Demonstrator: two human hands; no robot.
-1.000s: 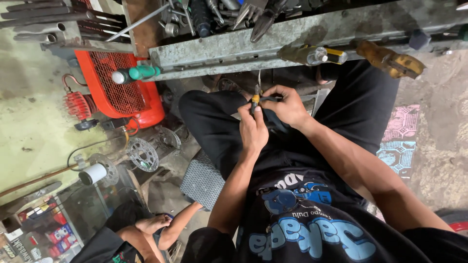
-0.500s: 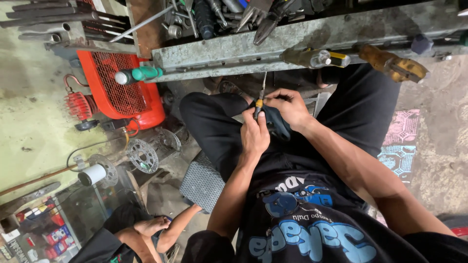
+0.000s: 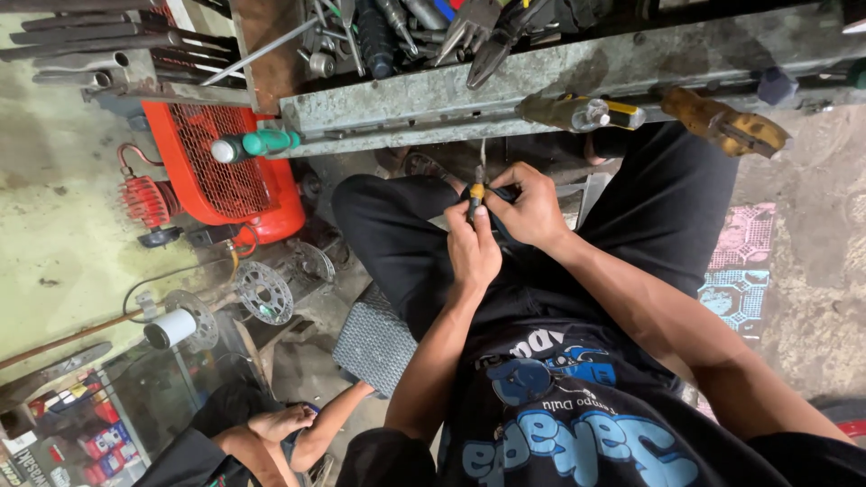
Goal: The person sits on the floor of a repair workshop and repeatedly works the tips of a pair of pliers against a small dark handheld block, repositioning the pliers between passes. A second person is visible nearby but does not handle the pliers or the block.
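Below, seated on a low stool, legs in black trousers spread wide under a metal surface [image 3: 433,99]. Left hand [image 3: 474,248] closed around a small screwdriver [image 3: 476,188] with a yellow-and-black handle, shaft pointing up toward the surface edge. Left grip tight, thumb laid along the handle. Right hand [image 3: 532,207] just beside, fingers curled and pinched on a small dark part [image 3: 505,194] touching the screwdriver; grip closed, though too little of the part showing to tell its kind. Both hands meeting above the lap, between the knees, just below the surface edge.

On the surface: pliers [image 3: 492,36], sockets and other hand tools heaped in a tray at the top. Along its front lip, a yellow-and-grey tool [image 3: 586,113] lying flat, and a worn brown-and-yellow handle [image 3: 726,126] further right, tilted. At the left end, a green-handled tool [image 3: 257,144] poking out over a red compressor [image 3: 216,167] standing on the floor. Near the compressor, lower down, a toothed metal sprocket [image 3: 263,290] and a white roll [image 3: 170,329] on a rod. Grey ribbed stool pad [image 3: 374,343] visible under the left thigh. At the bottom left, another person's arms [image 3: 298,424], well apart from the working hands. Patterned mat [image 3: 740,271] on the floor to the right.
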